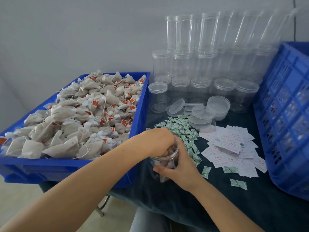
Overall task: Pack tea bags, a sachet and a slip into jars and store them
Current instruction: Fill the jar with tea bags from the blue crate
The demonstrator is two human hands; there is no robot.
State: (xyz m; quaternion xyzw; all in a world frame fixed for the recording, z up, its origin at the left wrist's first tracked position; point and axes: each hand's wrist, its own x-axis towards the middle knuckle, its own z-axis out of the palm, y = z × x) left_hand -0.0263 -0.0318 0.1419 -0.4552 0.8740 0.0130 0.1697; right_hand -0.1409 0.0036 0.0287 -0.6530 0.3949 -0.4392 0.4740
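Fingers of left hand (158, 142) buried in jar (164, 160), grip unclear. Right hand (181, 168) wrapped round jar. Sachets (184, 131), slips (232, 146) beside.

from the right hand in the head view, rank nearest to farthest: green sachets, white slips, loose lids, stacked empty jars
1. Green sachets: just beyond the right hand, beside the jar it grips.
2. White slips: farther right on the cloth.
3. Loose lids: behind the sachets.
4. Stacked empty jars: at the back wall.

Left hand (157, 141) curled, fingers dipping downward; right hand (180, 166) cupped, thumb extended.
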